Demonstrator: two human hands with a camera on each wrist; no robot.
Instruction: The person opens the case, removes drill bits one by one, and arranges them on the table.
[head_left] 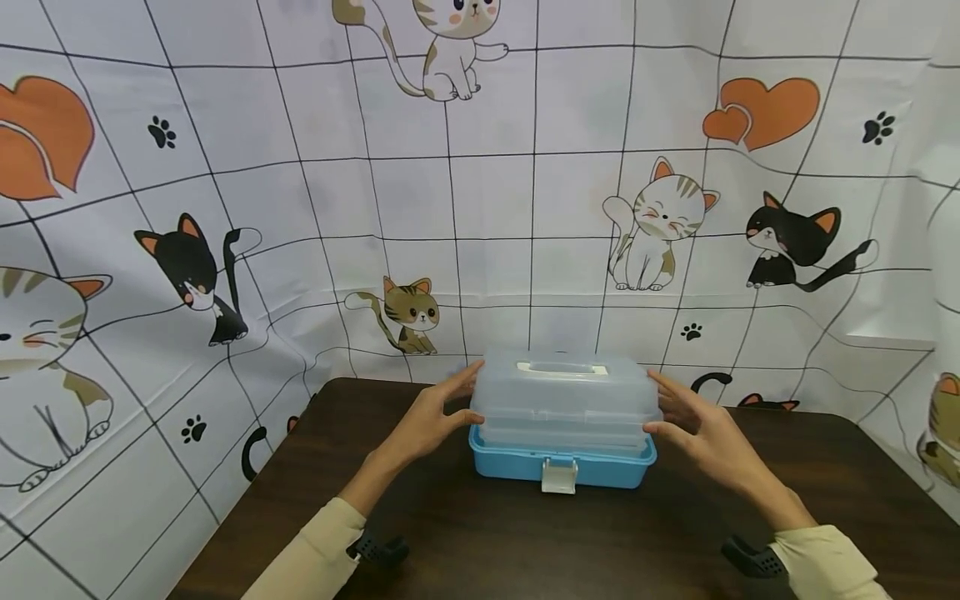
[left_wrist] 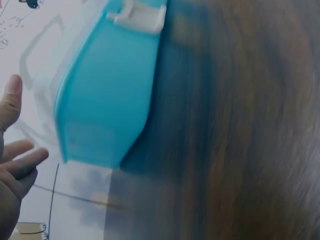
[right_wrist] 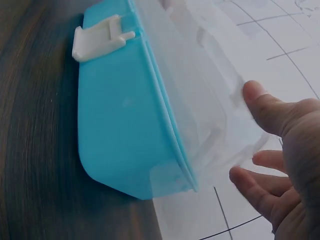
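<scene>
A box with a light blue base (head_left: 562, 467) and a translucent lid (head_left: 566, 400) stands on the dark wooden table. Its white latch (head_left: 558, 477) hangs at the front of the base. At the lid's left side is the left hand (head_left: 427, 421), thumb and fingers spread and extended. The right hand (head_left: 701, 433) is at the lid's right side, also with spread fingers. In the right wrist view the thumb of the right hand (right_wrist: 280, 150) meets the translucent lid (right_wrist: 200, 90). The left wrist view shows the left hand (left_wrist: 17, 165) beside the blue base (left_wrist: 110, 90); contact there cannot be told.
The brown table (head_left: 615, 550) extends around the box. Behind and to the left hangs a white sheet (head_left: 487, 200) with black grid lines, cartoon cats, paw prints and orange hearts. Dark straps sit at both wrists, by the cream sleeves.
</scene>
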